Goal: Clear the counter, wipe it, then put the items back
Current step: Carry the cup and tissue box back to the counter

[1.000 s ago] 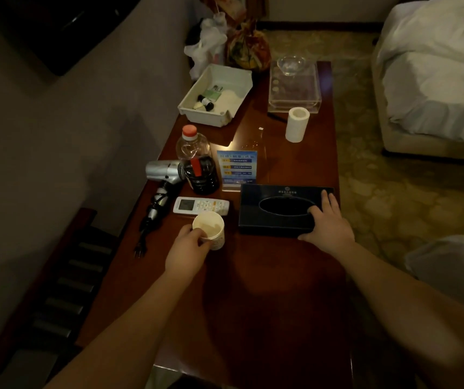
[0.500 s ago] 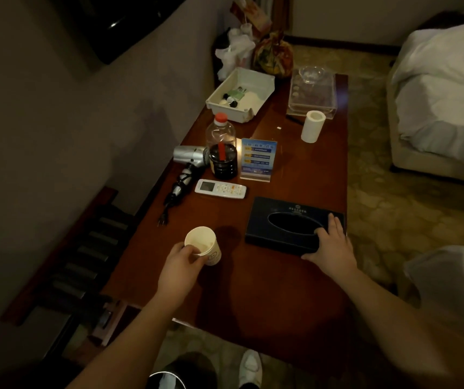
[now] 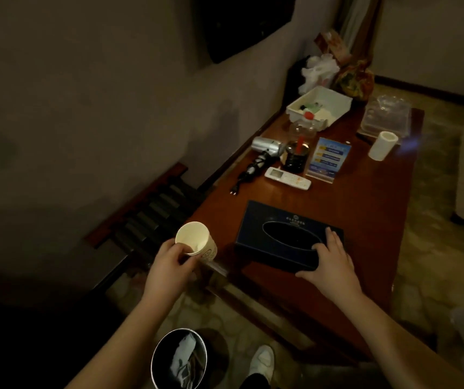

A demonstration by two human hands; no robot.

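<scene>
Nearest, below the left hand (image 3: 169, 269): a waste bin (image 3: 179, 357) on the floor, some rubbish in it. Left fingers (image 3: 181, 252) curled round the rim of the paper cup (image 3: 195, 242), held tilted, just off the near left corner of the surface (image 3: 365, 220). Judged: cup very light, thin-walled, crushes easily; rim grip suits it, light pressure only. Right hand (image 3: 329, 262) lies on the near right corner of the black tissue box (image 3: 287, 234), fingers (image 3: 332, 238) fairly straight on the lid, thumb against the near side wall. Judged: box light, rigid, smooth; take it by both long sides. Beyond the fingers: remote control (image 3: 287, 178), hair dryer (image 3: 267, 147), dark bottle (image 3: 298, 151), sign card (image 3: 327, 160), paper roll (image 3: 382, 146), white tray (image 3: 319, 108).
</scene>
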